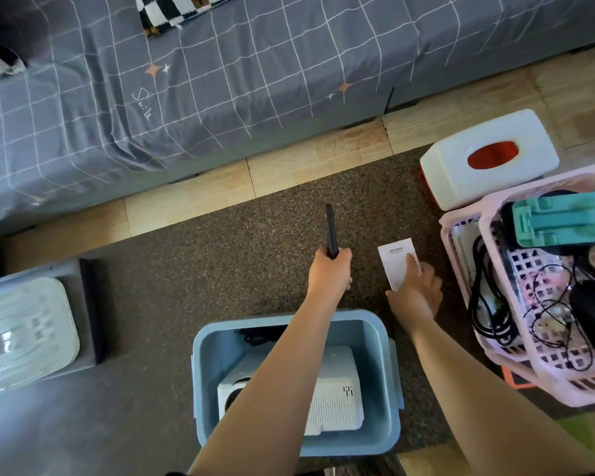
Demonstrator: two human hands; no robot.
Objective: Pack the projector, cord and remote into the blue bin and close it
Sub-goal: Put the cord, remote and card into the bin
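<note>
The open blue bin (378, 341) stands on the dark rug right below me. Inside it lies the white projector (334, 400), partly hidden by my left forearm, with a dark cord (255, 336) at the bin's far wall. My left hand (328, 271) is beyond the bin, closed around the slim black remote (330, 231), which points away from me. To its right, my right hand (416, 293) rests on a small white paper booklet (395, 261) lying on the rug, fingers on its near end.
A pale lid (21, 331) lies on a grey stand at the left. At the right, a pink basket (461, 269) holds black cables and a teal object, with a white tissue box (488, 156) behind it. A sofa with a grey checked cover (220, 80) runs along the back.
</note>
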